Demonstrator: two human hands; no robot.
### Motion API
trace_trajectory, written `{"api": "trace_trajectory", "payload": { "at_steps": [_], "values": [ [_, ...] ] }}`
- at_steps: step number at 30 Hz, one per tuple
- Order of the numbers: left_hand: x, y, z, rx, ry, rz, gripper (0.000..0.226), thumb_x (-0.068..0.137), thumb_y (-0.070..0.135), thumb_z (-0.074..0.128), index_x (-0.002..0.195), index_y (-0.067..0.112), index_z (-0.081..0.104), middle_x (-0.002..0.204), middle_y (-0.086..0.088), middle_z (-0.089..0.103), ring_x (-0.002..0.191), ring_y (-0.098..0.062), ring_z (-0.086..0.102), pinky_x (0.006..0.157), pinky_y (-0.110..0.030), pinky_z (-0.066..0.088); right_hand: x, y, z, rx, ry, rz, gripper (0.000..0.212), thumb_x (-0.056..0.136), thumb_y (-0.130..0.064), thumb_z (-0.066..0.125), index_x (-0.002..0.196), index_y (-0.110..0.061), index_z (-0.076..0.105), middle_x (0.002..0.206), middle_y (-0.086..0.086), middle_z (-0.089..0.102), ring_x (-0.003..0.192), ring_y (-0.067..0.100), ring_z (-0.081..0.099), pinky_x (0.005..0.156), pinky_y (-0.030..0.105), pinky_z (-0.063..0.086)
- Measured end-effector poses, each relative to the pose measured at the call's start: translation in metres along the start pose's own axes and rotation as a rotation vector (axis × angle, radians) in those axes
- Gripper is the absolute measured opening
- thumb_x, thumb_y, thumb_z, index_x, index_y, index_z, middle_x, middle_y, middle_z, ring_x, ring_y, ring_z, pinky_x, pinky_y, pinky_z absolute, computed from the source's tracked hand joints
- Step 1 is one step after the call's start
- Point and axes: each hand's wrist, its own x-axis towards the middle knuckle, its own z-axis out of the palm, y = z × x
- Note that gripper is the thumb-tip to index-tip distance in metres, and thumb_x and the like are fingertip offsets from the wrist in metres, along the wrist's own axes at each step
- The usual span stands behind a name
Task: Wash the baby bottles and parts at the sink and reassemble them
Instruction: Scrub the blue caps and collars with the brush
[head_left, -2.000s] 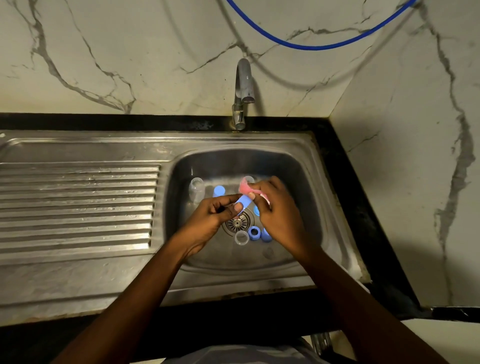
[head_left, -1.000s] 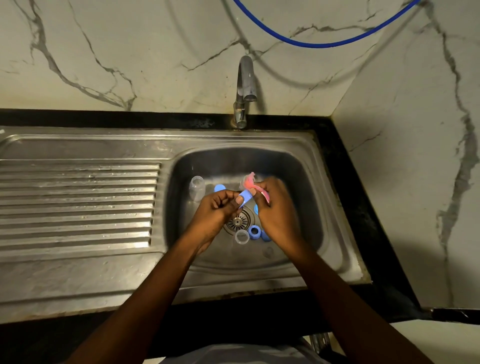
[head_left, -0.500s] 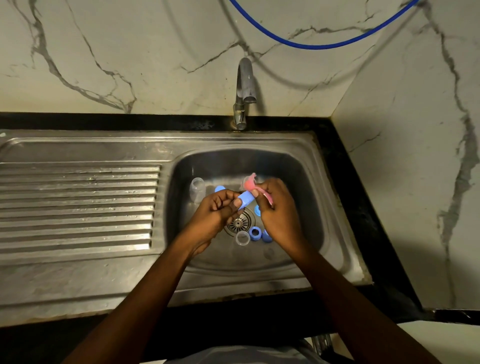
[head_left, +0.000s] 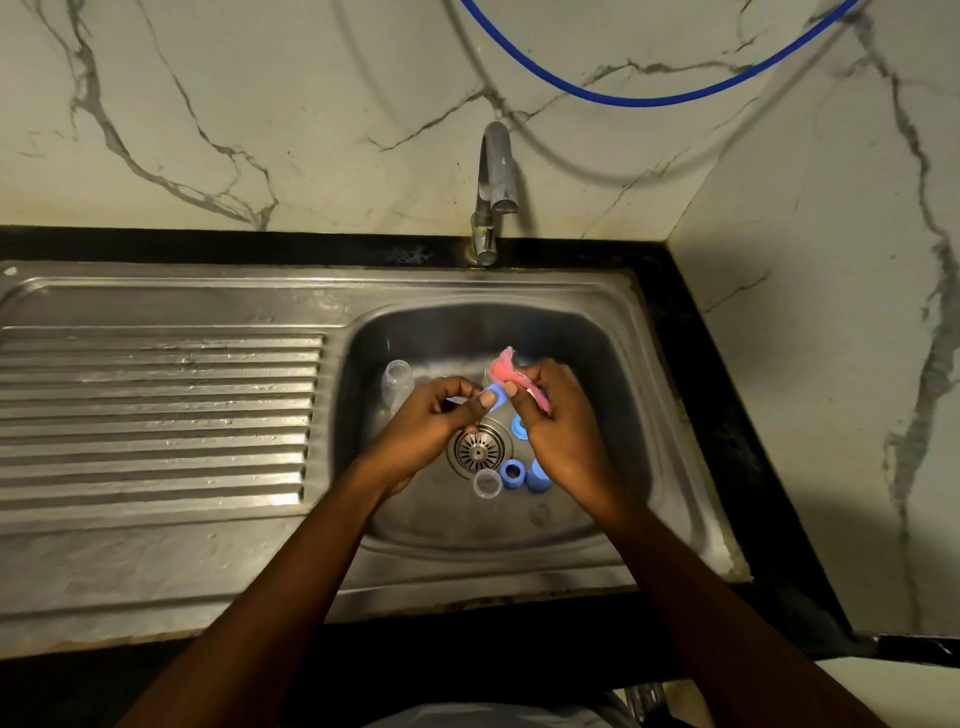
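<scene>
Cap (head_left: 497, 397), blue, pinched in left hand (head_left: 431, 422), tip pointing right at pink cloth (head_left: 505, 371) gripped in right hand (head_left: 560, 423), hands nearly touching.

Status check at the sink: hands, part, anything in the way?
Left hand pinches small blue part. Right hand holds pink scrubber against it, over the drain. Clear bottle, blue ring, clear cap loose in basin; nothing blocking.
</scene>
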Motion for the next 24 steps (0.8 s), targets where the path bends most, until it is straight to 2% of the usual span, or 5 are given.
{"api": "trace_trajectory", "payload": {
  "at_steps": [7, 10, 14, 18, 24],
  "values": [
    [0.004, -0.005, -0.002, 0.002, 0.027, -0.002, 0.019, 0.094, 0.017, 0.064, 0.106, 0.004, 0.071, 0.105, -0.014, 0.073, 0.097, -0.023, 0.068, 0.091, -0.035, 0.054, -0.009, -0.002, 0.009, -0.159, -0.026, -0.221, 0.013, 0.094, -0.012, 0.051, 0.097, -0.001, 0.059, 0.097, 0.005, 0.052, 0.085, 0.008, 0.046, 0.072, 0.016, 0.037],
    [0.000, -0.007, -0.001, 0.022, 0.025, 0.001, 0.011, 0.095, 0.016, 0.063, 0.095, 0.007, 0.070, 0.090, 0.000, 0.071, 0.089, -0.013, 0.067, 0.085, -0.027, 0.053, -0.003, -0.001, 0.004, -0.217, 0.033, -0.135, 0.011, 0.096, -0.012, 0.050, 0.097, -0.005, 0.059, 0.095, -0.002, 0.047, 0.083, 0.009, 0.047, 0.069, 0.020, 0.033],
    [-0.001, -0.009, -0.008, -0.001, 0.040, 0.010, 0.020, 0.095, 0.014, 0.063, 0.108, 0.001, 0.070, 0.103, -0.008, 0.074, 0.096, -0.016, 0.070, 0.088, -0.025, 0.054, -0.009, -0.003, 0.006, -0.201, -0.044, -0.282, 0.009, 0.094, -0.009, 0.053, 0.096, -0.002, 0.059, 0.094, -0.002, 0.047, 0.081, 0.000, 0.040, 0.070, 0.013, 0.034],
    [-0.006, -0.007, -0.008, -0.031, 0.011, 0.031, 0.017, 0.094, 0.010, 0.062, 0.104, 0.000, 0.069, 0.096, -0.003, 0.073, 0.089, -0.009, 0.068, 0.080, -0.019, 0.052, -0.005, 0.000, 0.003, -0.184, 0.040, -0.199, 0.017, 0.095, -0.015, 0.048, 0.097, -0.001, 0.059, 0.093, -0.002, 0.047, 0.079, 0.002, 0.041, 0.069, 0.016, 0.036],
    [-0.007, -0.014, -0.007, -0.093, -0.032, 0.018, 0.022, 0.097, 0.013, 0.059, 0.114, 0.000, 0.066, 0.107, -0.009, 0.071, 0.102, -0.018, 0.067, 0.091, -0.027, 0.052, -0.006, 0.011, 0.001, -0.102, -0.034, -0.112, 0.018, 0.097, -0.018, 0.051, 0.108, -0.005, 0.060, 0.101, 0.000, 0.052, 0.091, 0.005, 0.049, 0.077, 0.016, 0.035]
  ]
}}
